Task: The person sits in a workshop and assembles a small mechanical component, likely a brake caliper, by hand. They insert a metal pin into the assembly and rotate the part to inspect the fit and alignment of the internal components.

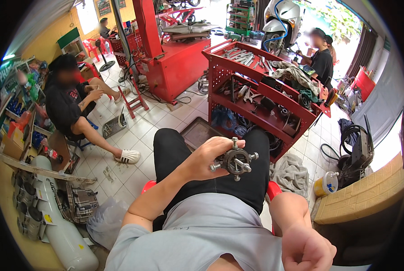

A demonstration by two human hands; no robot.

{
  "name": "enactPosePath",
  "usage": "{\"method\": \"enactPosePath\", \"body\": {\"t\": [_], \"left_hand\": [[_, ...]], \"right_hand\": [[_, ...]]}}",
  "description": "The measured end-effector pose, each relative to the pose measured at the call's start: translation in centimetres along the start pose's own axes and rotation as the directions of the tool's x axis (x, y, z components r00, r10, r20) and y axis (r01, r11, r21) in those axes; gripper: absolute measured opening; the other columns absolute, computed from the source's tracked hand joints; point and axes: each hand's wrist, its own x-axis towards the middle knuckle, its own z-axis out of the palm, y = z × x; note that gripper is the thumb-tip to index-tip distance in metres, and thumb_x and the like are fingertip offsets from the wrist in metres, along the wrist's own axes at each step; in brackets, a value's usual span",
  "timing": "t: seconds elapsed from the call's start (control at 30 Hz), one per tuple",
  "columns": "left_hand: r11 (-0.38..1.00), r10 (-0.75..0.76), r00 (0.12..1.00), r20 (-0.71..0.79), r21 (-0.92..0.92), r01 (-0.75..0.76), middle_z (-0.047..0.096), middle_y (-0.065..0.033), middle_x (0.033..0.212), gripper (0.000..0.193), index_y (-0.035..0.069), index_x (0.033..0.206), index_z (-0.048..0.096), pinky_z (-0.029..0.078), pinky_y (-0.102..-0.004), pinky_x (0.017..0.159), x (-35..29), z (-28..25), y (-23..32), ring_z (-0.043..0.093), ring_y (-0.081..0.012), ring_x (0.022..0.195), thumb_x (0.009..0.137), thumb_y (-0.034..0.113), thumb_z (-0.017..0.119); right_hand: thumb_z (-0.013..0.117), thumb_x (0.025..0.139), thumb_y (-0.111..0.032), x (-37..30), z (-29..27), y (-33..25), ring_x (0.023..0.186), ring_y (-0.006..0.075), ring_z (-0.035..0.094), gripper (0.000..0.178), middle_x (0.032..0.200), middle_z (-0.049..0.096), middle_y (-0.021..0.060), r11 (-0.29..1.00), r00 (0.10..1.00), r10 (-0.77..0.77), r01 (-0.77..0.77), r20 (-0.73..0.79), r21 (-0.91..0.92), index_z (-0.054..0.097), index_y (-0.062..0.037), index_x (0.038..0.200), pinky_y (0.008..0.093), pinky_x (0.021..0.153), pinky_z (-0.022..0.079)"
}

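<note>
My left hand (pixel 205 158) is closed around a dark round metal ring tool with bolts (pixel 236 161), held up over my lap. Several bolts with hex heads stick out around its ring, and a light metal pin juts from the middle. The thumb lies along the top, beside the upright bolt; the other fingers are mostly hidden behind the tool. My right hand (pixel 309 249) is raised close to my body at the lower right, apart from the tool. Its fingers are curled in, and nothing shows in them.
Ahead stands a red tool cart (pixel 260 97) with wrenches and rags. A shallow metal tray (pixel 197 132) lies on the floor before my knees. To the left a person (pixel 71 97) sits on a stool. Right of me are a grey cloth (pixel 292 174) and a yellow-and-white bucket (pixel 325 184).
</note>
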Motion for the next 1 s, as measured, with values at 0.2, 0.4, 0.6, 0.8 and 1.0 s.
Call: {"method": "enactPosePath", "body": {"t": [0.2,0.4,0.6,0.8,1.0], "left_hand": [[1.000,0.004,1.000,-0.014,-0.012,-0.004,0.065,-0.0109,0.126,0.074,0.003,0.140,0.053,0.043,-0.0396,0.101,0.0,0.2,-0.1,0.061,-0.0291,0.114,0.072,0.010,0.084],[1.000,0.010,1.000,-0.021,-0.002,-0.010,0.066,-0.0109,0.126,0.075,0.004,0.139,0.054,0.044,-0.0394,0.100,-0.1,0.2,0.0,0.061,-0.0291,0.113,0.071,0.010,0.084],[1.000,0.005,1.000,0.001,-0.009,-0.005,0.065,-0.0110,0.128,0.075,0.004,0.139,0.054,0.043,-0.0403,0.102,0.0,0.1,-0.1,0.061,-0.0293,0.115,0.071,0.013,0.085],[1.000,-0.005,1.000,-0.014,0.014,0.005,0.065,-0.0105,0.129,0.074,0.004,0.138,0.054,0.043,-0.0409,0.102,-0.1,0.1,0.0,0.060,-0.0292,0.116,0.072,0.016,0.085],[0.999,-0.042,0.999,0.011,0.013,0.042,0.064,-0.0105,0.130,0.074,0.004,0.138,0.055,0.044,-0.0409,0.101,0.0,-0.1,0.2,0.060,-0.0299,0.115,0.072,0.017,0.085]], "right_hand": [[0.047,0.075,0.014,0.2,0.1,0.2,0.053,0.0139,0.053,0.025,0.060,0.047,-0.0032,0.985,0.992,0.124,-0.126,0.025,0.121,0.053,-0.0092,0.065,0.0361,0.089,0.055],[0.071,0.080,-0.015,-4.6,-1.4,-3.4,0.044,0.0117,0.039,0.026,0.060,0.044,-0.0013,0.960,0.959,0.278,-0.277,0.043,-0.047,0.052,-0.0107,0.063,0.0272,0.040,0.026],[0.082,0.066,-0.013,-3.9,-3.1,-1.1,0.043,0.0166,0.046,0.024,0.059,0.049,0.0013,0.447,0.576,0.816,-0.686,-0.054,-0.574,0.065,-0.0049,0.081,0.0296,0.039,0.033],[0.087,0.064,-0.021,-4.2,-3.5,-0.7,0.043,0.0175,0.047,0.039,0.061,0.050,0.0009,0.170,0.289,0.957,-0.655,-0.037,-0.736,0.069,-0.0078,0.096,0.0309,0.041,0.035],[0.084,0.068,-0.019,-4.1,-3.8,-0.7,0.050,0.0184,0.052,0.039,0.065,0.052,0.0006,0.155,0.195,0.980,-0.632,0.037,-0.759,0.070,-0.0099,0.103,0.0315,0.044,0.039]]}}
